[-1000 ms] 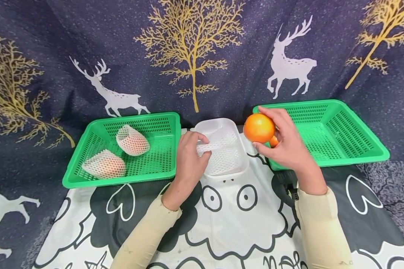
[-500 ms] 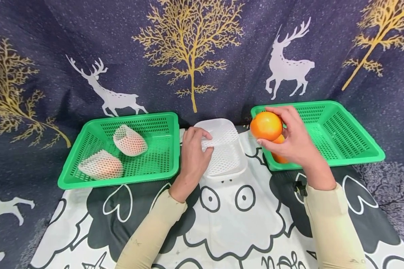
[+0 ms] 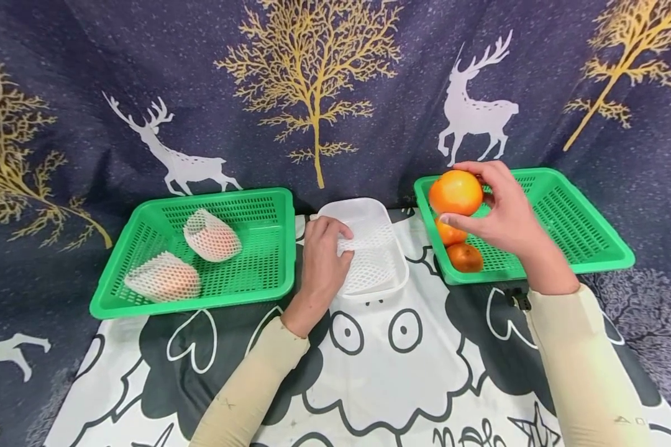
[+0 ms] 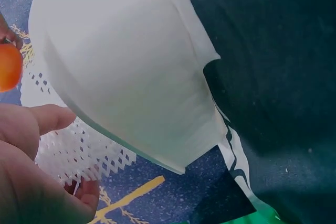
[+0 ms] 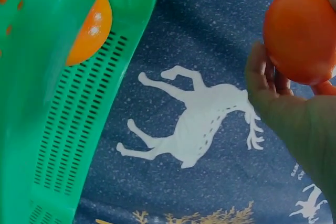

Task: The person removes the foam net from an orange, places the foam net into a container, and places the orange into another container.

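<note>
My right hand (image 3: 506, 208) grips a round orange (image 3: 455, 193) above the left end of the right green basket (image 3: 593, 268). Two more oranges, one upper (image 3: 450, 232) and one lower (image 3: 465, 257), lie in that basket below it. My left hand (image 3: 325, 257) is over the left side of a white plastic tub (image 3: 401, 279), pinching a white foam fruit net (image 4: 86, 150) between thumb and fingers. The net stretches across the tub in the head view. In the left wrist view the tub's wall (image 4: 121, 66) fills the middle, and some fingers are hidden behind the net.
At the left stands another green basket (image 3: 192, 310) with two fruits in white foam nets, one at the back (image 3: 212, 236) and one in front (image 3: 164, 277). A patterned cloth (image 3: 380, 379) covers the table. Behind hangs a dark blue curtain (image 3: 391, 143) with deer and trees.
My right hand has moved right and slightly up with the orange, uncovering the oranges in the basket. The left hand stays at the tub, still pinching the net.
</note>
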Demonstrator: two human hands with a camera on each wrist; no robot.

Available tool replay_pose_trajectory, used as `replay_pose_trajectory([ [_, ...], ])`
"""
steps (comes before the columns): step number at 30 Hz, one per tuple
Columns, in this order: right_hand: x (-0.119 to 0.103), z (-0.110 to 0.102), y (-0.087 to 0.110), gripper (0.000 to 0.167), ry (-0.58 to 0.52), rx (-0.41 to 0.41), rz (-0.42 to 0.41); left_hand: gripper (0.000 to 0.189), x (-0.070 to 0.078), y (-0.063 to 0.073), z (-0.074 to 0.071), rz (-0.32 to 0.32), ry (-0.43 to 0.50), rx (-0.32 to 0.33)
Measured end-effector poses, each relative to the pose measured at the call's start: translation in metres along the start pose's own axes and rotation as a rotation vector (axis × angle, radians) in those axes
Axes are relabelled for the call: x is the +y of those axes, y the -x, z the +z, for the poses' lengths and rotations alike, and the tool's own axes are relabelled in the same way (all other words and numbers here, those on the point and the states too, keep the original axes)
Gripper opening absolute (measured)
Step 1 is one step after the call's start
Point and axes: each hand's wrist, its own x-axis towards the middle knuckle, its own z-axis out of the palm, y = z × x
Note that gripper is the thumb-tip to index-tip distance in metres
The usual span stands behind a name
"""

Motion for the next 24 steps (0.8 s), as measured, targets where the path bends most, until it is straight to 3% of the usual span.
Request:
replay_pose_trajectory([
  [9, 0.009, -0.011, -0.016, 0.079, 0.079, -0.06, 0.116, 0.03, 0.001, 0.002, 0.0, -0.012, -0.014, -0.094],
  [16, 0.023, -0.015, -0.03, 0.077, 0.152, -0.092, 0.144, 0.034, 0.004, 0.004, -0.001, 0.007, -0.041, -0.159],
  [24, 0.047, -0.018, -0.048, 0.077, 0.242, -0.238, 0.227, 0.043, 0.005, 0.005, -0.003, -0.003, -0.067, -0.221],
])
